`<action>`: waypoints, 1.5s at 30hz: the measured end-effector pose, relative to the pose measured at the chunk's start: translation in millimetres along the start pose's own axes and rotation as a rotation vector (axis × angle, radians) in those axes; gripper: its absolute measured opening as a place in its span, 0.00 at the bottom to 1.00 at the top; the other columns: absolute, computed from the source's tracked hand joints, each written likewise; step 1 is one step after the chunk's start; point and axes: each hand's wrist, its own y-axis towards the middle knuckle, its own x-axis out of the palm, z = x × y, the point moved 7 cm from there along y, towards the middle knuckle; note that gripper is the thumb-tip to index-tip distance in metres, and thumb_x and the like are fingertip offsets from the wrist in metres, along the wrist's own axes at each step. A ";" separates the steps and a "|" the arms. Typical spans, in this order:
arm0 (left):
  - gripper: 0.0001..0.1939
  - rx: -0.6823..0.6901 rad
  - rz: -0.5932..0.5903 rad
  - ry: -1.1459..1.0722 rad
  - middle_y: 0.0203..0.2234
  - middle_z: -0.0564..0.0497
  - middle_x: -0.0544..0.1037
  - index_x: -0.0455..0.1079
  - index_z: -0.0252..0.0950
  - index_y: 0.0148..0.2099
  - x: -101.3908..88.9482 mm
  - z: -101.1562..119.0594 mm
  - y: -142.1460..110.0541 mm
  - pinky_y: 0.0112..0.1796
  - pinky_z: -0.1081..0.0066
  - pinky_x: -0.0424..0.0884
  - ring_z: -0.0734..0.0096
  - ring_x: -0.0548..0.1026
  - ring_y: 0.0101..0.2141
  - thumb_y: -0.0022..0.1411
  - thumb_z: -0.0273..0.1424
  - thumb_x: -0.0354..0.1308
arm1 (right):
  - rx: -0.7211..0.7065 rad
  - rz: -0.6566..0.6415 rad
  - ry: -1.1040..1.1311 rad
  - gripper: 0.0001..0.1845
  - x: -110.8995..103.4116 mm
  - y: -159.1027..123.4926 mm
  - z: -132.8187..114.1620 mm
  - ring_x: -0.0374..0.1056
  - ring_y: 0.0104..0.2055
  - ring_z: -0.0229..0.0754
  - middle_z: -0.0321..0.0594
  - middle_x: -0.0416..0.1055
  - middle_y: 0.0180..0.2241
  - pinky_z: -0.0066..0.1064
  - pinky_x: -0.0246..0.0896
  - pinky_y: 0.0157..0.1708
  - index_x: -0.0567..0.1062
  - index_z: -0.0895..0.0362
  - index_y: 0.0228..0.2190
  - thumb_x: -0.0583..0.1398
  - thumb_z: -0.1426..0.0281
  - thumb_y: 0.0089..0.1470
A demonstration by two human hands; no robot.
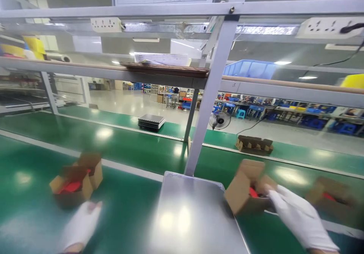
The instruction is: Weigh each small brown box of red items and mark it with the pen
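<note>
At the right, my right hand [295,212], in a white glove with bare fingertips, grips the flap side of an open brown cardboard box [239,193]. Something red shows inside this box, which is tilted beside the right edge of a metal scale plate [196,208]. My left hand [83,220], gloved the same way, is over the green surface at the lower left, smeared by motion. Just beyond it stand open cardboard boxes [74,197] with red pieces inside; whether the hand touches them is unclear. Another box [330,197] with red inside is blurred at the far right.
A grey metal post [207,90] rises behind the scale plate, joining a shelf rail [284,89] across the view. Farther back on the green belt [136,147] are a second scale [151,121] and a divided cardboard tray [254,145]. A fan [220,120] stands beyond.
</note>
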 end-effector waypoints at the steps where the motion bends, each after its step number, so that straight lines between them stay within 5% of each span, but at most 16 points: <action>1: 0.19 0.043 -0.075 -0.022 0.26 0.49 0.74 0.62 0.40 0.32 14.5 22.9 -12.5 0.31 0.64 0.68 0.56 0.73 0.28 0.54 0.51 0.49 | -0.058 -0.002 -0.021 0.20 0.7 -12.2 -17.3 0.71 0.30 0.51 0.45 0.74 0.28 0.35 0.65 0.26 0.74 0.53 0.25 0.53 0.52 0.47; 4: 0.18 0.164 -0.229 -0.068 0.27 0.49 0.73 0.63 0.39 0.32 44.6 81.8 -49.6 0.32 0.68 0.66 0.59 0.73 0.31 0.58 0.49 0.47 | -0.080 -0.134 0.147 0.22 19.7 -48.6 -49.9 0.71 0.31 0.49 0.42 0.74 0.31 0.34 0.67 0.30 0.74 0.54 0.34 0.52 0.50 0.53; 6: 0.18 0.199 -0.260 -0.073 0.27 0.49 0.73 0.63 0.39 0.32 52.9 100.6 -67.8 0.30 0.69 0.65 0.61 0.73 0.30 0.59 0.48 0.46 | 0.032 -0.214 0.410 0.23 32.7 -68.7 -47.5 0.72 0.33 0.48 0.43 0.74 0.36 0.34 0.70 0.32 0.73 0.55 0.40 0.53 0.51 0.55; 10: 0.19 0.234 -0.276 -0.061 0.25 0.50 0.72 0.63 0.38 0.31 52.4 99.1 -90.2 0.29 0.71 0.62 0.63 0.71 0.28 0.61 0.48 0.45 | 0.339 -0.133 0.735 0.28 54.0 -103.1 18.2 0.72 0.39 0.50 0.50 0.72 0.43 0.37 0.71 0.37 0.68 0.60 0.47 0.58 0.53 0.52; 15: 0.20 0.245 -0.252 -0.095 0.26 0.51 0.73 0.65 0.37 0.31 45.6 81.3 -104.1 0.30 0.71 0.61 0.64 0.70 0.29 0.59 0.49 0.48 | 0.534 -0.089 0.596 0.28 89.6 -176.5 106.9 0.71 0.38 0.48 0.49 0.73 0.38 0.37 0.69 0.39 0.70 0.62 0.45 0.60 0.55 0.48; 19: 0.21 0.221 -0.287 -0.247 0.28 0.50 0.74 0.67 0.35 0.32 47.8 80.0 -110.0 0.31 0.71 0.63 0.65 0.70 0.29 0.56 0.50 0.52 | 0.509 -0.026 0.648 0.32 89.6 -211.2 109.4 0.71 0.35 0.43 0.47 0.73 0.39 0.32 0.69 0.35 0.67 0.61 0.50 0.56 0.50 0.54; 24: 0.25 0.202 -0.351 -0.548 0.31 0.47 0.75 0.68 0.33 0.35 35.0 117.7 -121.3 0.29 0.72 0.65 0.70 0.70 0.26 0.55 0.53 0.53 | 0.529 0.026 0.667 0.35 68.8 -195.8 98.1 0.59 0.19 0.35 0.40 0.66 0.21 0.24 0.55 0.15 0.74 0.64 0.33 0.55 0.42 0.50; 29: 0.22 0.389 -0.330 -0.604 0.30 0.49 0.75 0.68 0.34 0.35 -1.9 189.0 -138.3 0.29 0.73 0.65 0.71 0.70 0.27 0.58 0.50 0.53 | 0.421 0.122 0.652 0.27 23.3 -161.8 62.1 0.54 0.17 0.34 0.34 0.59 0.17 0.24 0.49 0.15 0.69 0.59 0.24 0.56 0.46 0.52; 35: 0.21 0.629 -0.393 -0.671 0.28 0.51 0.74 0.65 0.35 0.33 -23.2 268.1 -166.2 0.31 0.72 0.64 0.71 0.70 0.27 0.61 0.49 0.51 | 0.063 0.054 0.642 0.23 -19.3 -129.6 -57.6 0.55 0.18 0.35 0.32 0.58 0.15 0.26 0.50 0.18 0.66 0.57 0.22 0.54 0.52 0.59; 40: 0.24 0.806 -0.427 -0.551 0.22 0.55 0.68 0.61 0.35 0.27 -25.2 316.3 -199.1 0.29 0.73 0.59 0.71 0.66 0.26 0.59 0.52 0.51 | -0.196 -0.002 0.800 0.17 -20.9 -110.1 -146.8 0.60 0.22 0.35 0.34 0.64 0.21 0.26 0.57 0.23 0.66 0.57 0.28 0.56 0.57 0.60; 45: 0.25 0.843 -0.354 -0.385 0.18 0.54 0.66 0.60 0.36 0.25 -23.4 328.4 -205.7 0.26 0.73 0.52 0.71 0.63 0.23 0.56 0.54 0.52 | -0.161 -0.018 0.922 0.16 -7.4 -99.2 -170.7 0.62 0.22 0.35 0.34 0.66 0.23 0.25 0.59 0.23 0.65 0.57 0.29 0.56 0.56 0.59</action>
